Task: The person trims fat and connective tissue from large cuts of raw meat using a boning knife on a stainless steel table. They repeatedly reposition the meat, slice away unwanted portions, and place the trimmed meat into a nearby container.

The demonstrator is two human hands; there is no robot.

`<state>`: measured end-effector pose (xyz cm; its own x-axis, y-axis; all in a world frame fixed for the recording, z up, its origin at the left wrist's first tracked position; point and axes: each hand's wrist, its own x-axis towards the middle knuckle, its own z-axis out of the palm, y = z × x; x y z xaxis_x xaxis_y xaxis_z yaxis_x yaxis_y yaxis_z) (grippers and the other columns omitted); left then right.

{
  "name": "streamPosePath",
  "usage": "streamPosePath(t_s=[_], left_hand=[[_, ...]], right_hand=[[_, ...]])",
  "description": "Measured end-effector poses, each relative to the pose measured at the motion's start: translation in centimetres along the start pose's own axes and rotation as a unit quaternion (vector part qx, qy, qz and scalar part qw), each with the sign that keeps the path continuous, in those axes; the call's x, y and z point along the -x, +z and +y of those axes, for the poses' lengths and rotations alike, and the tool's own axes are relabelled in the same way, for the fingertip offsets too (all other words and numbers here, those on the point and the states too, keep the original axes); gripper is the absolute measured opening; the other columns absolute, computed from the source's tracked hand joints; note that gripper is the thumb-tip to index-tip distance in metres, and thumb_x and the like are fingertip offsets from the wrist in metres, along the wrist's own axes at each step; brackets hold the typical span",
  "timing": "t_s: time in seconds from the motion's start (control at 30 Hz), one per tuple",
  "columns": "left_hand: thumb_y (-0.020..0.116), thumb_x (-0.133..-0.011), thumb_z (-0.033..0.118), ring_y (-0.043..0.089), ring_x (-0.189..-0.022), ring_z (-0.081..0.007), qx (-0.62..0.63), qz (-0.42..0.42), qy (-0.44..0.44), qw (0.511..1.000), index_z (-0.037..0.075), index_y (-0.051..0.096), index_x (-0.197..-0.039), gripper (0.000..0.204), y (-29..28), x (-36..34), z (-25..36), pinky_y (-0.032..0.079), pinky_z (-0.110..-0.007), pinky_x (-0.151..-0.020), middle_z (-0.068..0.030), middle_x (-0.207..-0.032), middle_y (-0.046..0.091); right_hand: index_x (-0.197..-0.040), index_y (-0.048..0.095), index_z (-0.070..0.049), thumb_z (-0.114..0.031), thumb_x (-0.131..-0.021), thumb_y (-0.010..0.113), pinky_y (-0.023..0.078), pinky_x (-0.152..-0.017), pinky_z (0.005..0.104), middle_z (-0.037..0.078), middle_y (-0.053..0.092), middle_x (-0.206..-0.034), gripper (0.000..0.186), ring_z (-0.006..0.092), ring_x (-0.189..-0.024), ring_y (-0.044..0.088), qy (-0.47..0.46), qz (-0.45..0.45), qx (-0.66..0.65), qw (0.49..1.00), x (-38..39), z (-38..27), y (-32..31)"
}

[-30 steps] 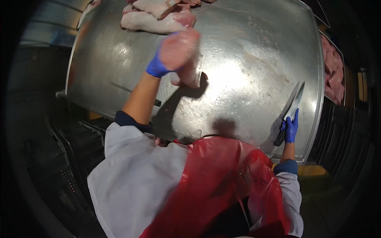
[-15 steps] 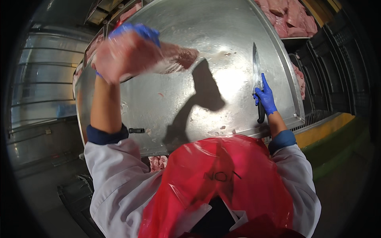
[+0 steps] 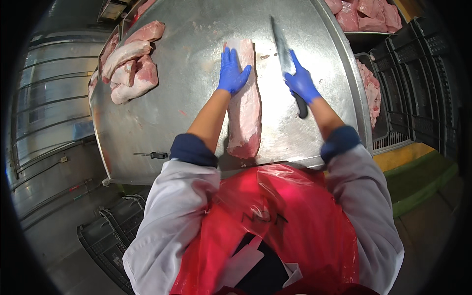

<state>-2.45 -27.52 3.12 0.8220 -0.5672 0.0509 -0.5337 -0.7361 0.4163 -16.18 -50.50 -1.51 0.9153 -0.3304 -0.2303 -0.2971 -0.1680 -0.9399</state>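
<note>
The long slab of meat point(image 3: 244, 101) now lies flat along the middle of the steel counter point(image 3: 162, 118), where half a second ago it was held up in the air. The left hand point(image 3: 232, 72) has come down and rests open and flat on its far end. The right hand point(image 3: 301, 82) stays clenched round a knife point(image 3: 287, 61) just right of the slab, blade pointing away; more meat pieces point(image 3: 130, 64) lie at the far left.

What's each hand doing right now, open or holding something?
Left hand: open, palm flat on the long cut of meat.
Right hand: closed around the knife handle, blade pointing away over the steel table.
</note>
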Motion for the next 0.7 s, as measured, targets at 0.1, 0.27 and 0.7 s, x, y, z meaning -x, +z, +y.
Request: streamPosePath(t_s=[0.1,0.27,0.7], left_hand=[[0.047,-0.100,0.030,0.010,-0.151,-0.0485,-0.001,0.004,0.026,1.000,-0.010,0.022,-0.153,0.071,2.2,-1.7,-1.6,0.015,-0.050,-0.123,-0.0319,-0.162,0.011],[0.050,-0.096,0.025,0.009,-0.152,-0.0471,-0.006,0.025,0.018,0.999,-0.007,0.025,-0.154,0.070,2.6,-2.0,-0.8,0.013,-0.053,-0.123,-0.0278,-0.164,0.009],[0.047,-0.097,0.022,0.009,-0.152,-0.0475,0.014,0.024,0.025,0.999,-0.004,0.028,-0.154,0.065,2.0,-2.6,-1.1,0.013,-0.054,-0.122,-0.0286,-0.164,0.011]], right_hand=[[-0.161,0.018,-0.031,-0.018,-0.087,0.060,0.056,-0.059,0.0358,0.016,0.068,-0.080,0.086,0.0205,-0.060,0.065,0.018,-0.023,0.025,0.999,-5.1,-5.2,3.8],[-0.160,0.021,-0.030,-0.016,-0.087,0.057,0.056,-0.060,0.0375,0.016,0.069,-0.079,0.082,0.0227,-0.059,0.065,0.049,-0.034,0.058,0.997,-8.9,-7.2,6.1],[-0.159,0.027,-0.029,-0.012,-0.088,0.058,0.057,-0.062,0.0343,0.017,0.071,-0.084,0.079,0.0194,-0.062,0.067,0.053,-0.041,0.008,0.998,-11.5,-7.4,5.2]])
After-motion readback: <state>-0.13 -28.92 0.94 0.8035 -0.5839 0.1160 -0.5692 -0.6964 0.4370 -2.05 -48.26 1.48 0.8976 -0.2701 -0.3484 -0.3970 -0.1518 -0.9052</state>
